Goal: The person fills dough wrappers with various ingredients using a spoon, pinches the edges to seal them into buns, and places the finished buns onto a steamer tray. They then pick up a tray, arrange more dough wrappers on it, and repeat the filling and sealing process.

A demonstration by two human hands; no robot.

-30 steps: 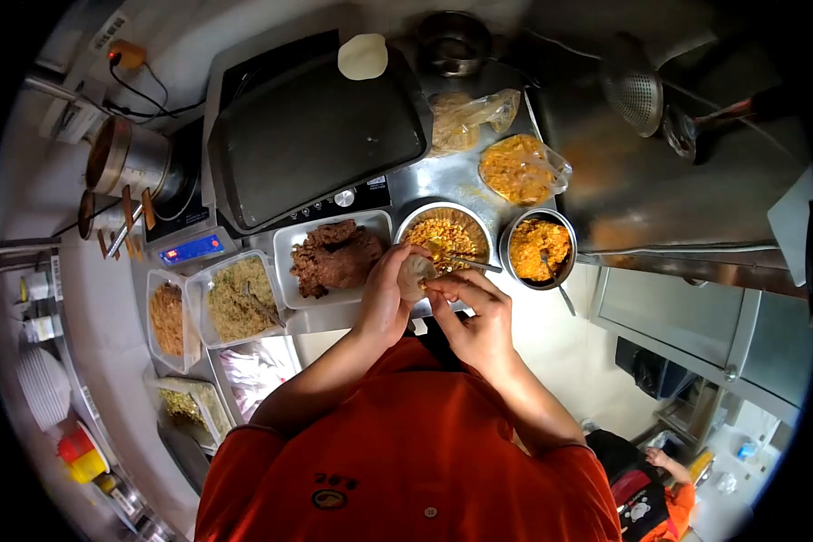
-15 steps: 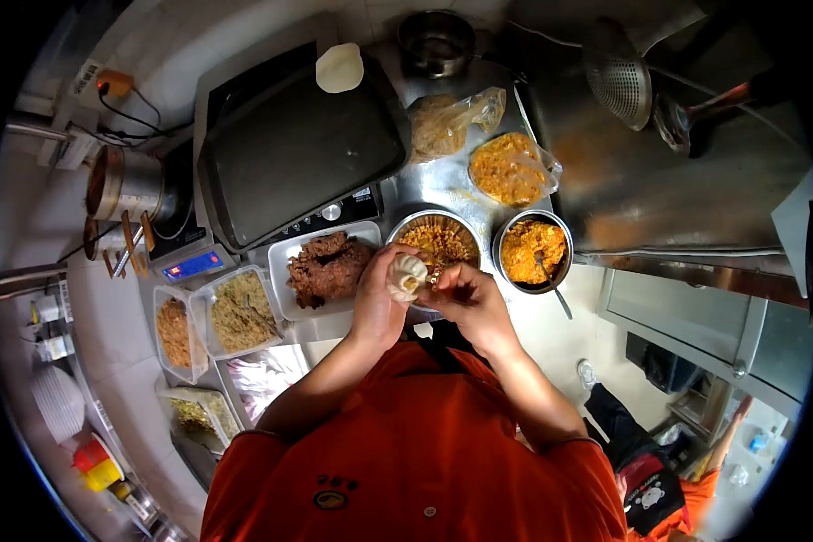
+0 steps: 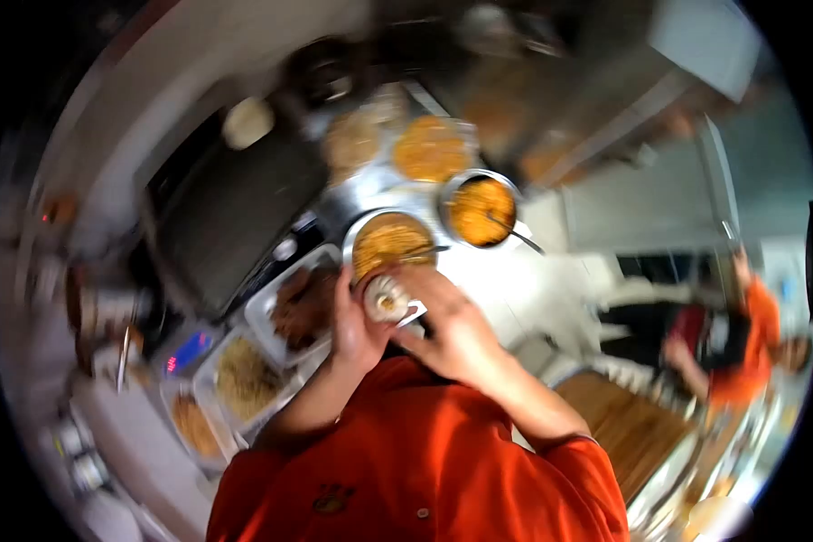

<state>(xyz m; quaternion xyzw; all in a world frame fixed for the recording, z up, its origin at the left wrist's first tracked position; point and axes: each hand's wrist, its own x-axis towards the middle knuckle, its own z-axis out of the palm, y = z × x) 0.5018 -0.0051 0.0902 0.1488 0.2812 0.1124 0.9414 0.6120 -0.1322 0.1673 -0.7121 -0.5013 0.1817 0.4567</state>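
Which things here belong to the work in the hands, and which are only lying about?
In use: dough bun, cupped in the left hand, right hand against it; filling bowl just behind.

Lying about: second bowl, meat tray, griddle, dough disc, plastic tub.

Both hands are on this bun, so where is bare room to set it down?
The black griddle is mostly bare, bordered by the dough round and the meat tray. It is crowded around the filling bowl and second bowl, by the bun in your left hand and right hand.
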